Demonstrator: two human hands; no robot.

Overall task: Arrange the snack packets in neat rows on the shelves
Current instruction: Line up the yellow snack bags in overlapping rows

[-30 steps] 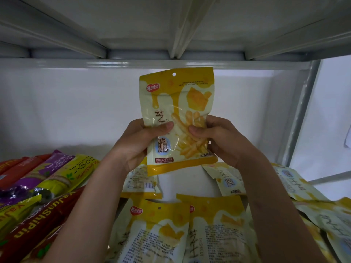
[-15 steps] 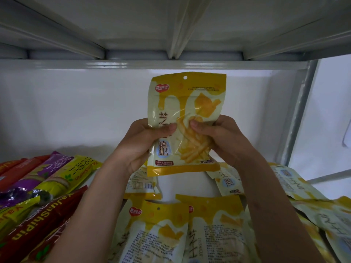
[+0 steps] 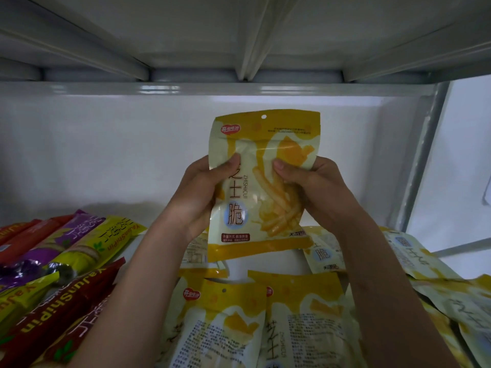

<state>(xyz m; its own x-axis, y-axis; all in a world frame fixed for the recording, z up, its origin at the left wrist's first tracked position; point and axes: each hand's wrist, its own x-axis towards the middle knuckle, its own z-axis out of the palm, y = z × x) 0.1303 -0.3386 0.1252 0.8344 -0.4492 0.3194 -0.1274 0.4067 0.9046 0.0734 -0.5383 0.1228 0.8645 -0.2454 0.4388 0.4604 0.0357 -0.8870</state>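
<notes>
Held upright in the air, front face toward the camera: one yellow snack packet (image 3: 261,187), above the shelf (image 3: 240,270) and in front of the white back wall (image 3: 106,155), not yet set down. Printed with a picture of fried sticks and a hang hole at the top edge; bottom band hanging just over a bare patch of shelf.

Pinched on both sides. Left hand (image 3: 198,193) wrapped round the left edge, thumb pressed on the front panel, fingers behind and out of sight. Right hand (image 3: 312,184) likewise on the right edge, thumb on the front, fingers hidden behind. Each grip closed on the packet, neither spread.

Judging progress: early to middling. Directly below, two packets of the same kind (image 3: 255,322) lying flat side by side, overlapping slightly at the seam, looking like the start of a row. Behind those and partly hidden by the arms, more yellow packets (image 3: 322,254), skewed. To the right, a loose heap of the same packets (image 3: 430,274), tilted and overlapping, plainly unsorted. To the left, long stick-shaped packs (image 3: 71,251) in red, purple and yellow-green, lying at differing angles, not squared up either.

Left to do, by this reading: placing the held packet in line, then straightening the right-hand heap and probably the long packs.
</notes>
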